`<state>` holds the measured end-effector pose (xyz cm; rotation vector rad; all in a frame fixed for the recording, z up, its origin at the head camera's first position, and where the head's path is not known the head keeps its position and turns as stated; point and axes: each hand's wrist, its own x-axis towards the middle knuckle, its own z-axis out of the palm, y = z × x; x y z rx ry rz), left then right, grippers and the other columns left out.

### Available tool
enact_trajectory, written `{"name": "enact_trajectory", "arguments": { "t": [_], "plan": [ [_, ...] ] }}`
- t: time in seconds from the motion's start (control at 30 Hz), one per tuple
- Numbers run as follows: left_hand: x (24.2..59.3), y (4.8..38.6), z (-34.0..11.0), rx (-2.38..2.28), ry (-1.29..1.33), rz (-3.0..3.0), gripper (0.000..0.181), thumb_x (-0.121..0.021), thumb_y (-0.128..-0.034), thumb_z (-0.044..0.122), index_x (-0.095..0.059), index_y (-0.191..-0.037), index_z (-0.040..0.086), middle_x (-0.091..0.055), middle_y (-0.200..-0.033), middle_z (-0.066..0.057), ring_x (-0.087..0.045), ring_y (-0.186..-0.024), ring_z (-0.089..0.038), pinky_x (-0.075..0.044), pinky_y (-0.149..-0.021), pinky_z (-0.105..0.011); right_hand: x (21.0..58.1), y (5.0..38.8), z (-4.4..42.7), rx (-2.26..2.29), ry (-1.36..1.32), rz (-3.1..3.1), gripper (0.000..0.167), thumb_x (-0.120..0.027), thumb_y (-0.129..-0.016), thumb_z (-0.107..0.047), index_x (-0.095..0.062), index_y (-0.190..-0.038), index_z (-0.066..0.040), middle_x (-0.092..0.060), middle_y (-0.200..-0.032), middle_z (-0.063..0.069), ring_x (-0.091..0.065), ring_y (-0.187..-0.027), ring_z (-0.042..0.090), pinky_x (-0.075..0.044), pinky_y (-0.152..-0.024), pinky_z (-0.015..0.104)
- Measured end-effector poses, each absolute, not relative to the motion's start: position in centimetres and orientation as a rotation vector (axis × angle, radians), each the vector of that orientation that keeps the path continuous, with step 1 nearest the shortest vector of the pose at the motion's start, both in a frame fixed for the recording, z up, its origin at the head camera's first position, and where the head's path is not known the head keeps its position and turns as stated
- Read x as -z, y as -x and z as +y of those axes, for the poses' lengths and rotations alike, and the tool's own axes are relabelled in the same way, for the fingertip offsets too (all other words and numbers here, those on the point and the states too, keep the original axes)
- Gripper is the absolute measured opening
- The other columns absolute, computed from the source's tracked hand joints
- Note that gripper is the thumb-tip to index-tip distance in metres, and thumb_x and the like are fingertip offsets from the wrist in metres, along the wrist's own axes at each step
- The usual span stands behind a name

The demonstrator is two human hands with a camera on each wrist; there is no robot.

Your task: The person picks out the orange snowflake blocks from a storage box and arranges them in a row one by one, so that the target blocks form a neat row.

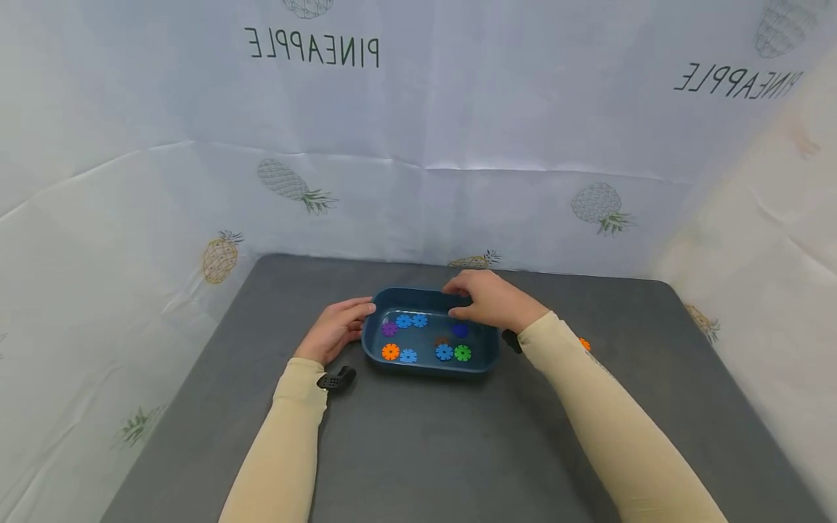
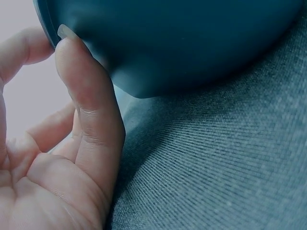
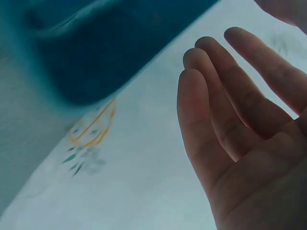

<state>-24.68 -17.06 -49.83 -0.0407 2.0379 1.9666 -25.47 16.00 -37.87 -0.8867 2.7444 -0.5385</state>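
A dark blue tray (image 1: 425,370) lies on the grey table, with several notched plastic discs in it. An orange disc (image 1: 390,351) and a purple disc (image 1: 389,329) are at its left, a green disc (image 1: 463,353) and a dark blue disc (image 1: 461,330) at its right. My left hand (image 1: 332,330) pinches the tray's left rim, the thumb (image 2: 84,81) against the outer wall. Above the tray's back right corner, my right hand (image 1: 495,299) has its fingers (image 3: 225,100) loosely bent. Nothing shows in that hand.
Another orange disc (image 1: 584,343) lies on the table right of the tray, partly hidden by the right sleeve. A white curtain (image 1: 425,211) printed with pineapples hangs behind and beside the grey table (image 1: 425,443).
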Motion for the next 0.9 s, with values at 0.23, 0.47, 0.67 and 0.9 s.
{"name": "enact_trajectory", "arguments": {
  "t": [0.23,0.47,0.67,0.9],
  "plan": [
    [49.6,25.0,-16.9,-1.979,0.045,2.026,0.066,-0.075,-0.1029,0.041,-0.054,-0.158,0.011,-0.065,-0.144,-0.015,-0.067,-0.104,-0.019,-0.061,-0.086,-0.025,38.5,26.1,10.9,0.374,1.05,2.614,0.044,-0.079,-0.101,-0.025,-0.071,-0.141,-0.01,-0.069,-0.139,0.01,-0.067,-0.126,0.028,-0.056,-0.11,0.046],
    [49.6,24.9,-17.1,-2.001,0.013,1.98,0.066,-0.074,-0.1033,0.041,-0.054,-0.159,0.011,-0.064,-0.146,-0.015,-0.069,-0.106,-0.019,-0.061,-0.089,-0.027,40.4,26.0,6.6,0.284,1.169,2.481,0.04,-0.078,-0.102,-0.021,-0.072,-0.14,-0.013,-0.071,-0.137,0.007,-0.067,-0.128,0.024,-0.056,-0.111,0.043],
    [49.6,24.8,-17.2,-2.015,-0.017,1.961,0.067,-0.074,-0.1037,0.041,-0.053,-0.16,0.012,-0.063,-0.149,-0.016,-0.072,-0.108,-0.017,-0.061,-0.091,-0.028,41.7,25.9,4.7,0.223,1.227,2.435,0.037,-0.08,-0.1,-0.018,-0.075,-0.136,-0.016,-0.075,-0.13,0.002,-0.069,-0.118,0.017,-0.058,-0.106,0.037],
    [49.7,24.8,-17.2,-2.022,0.001,1.951,0.067,-0.074,-0.1033,0.041,-0.053,-0.16,0.012,-0.064,-0.146,-0.016,-0.071,-0.107,-0.017,-0.061,-0.09,-0.027,42.6,25.7,4.0,0.156,1.201,2.445,0.026,-0.081,-0.099,-0.018,-0.078,-0.124,-0.017,-0.073,-0.112,-0.003,-0.064,-0.099,0.014,-0.058,-0.097,0.035]
  ]
}}
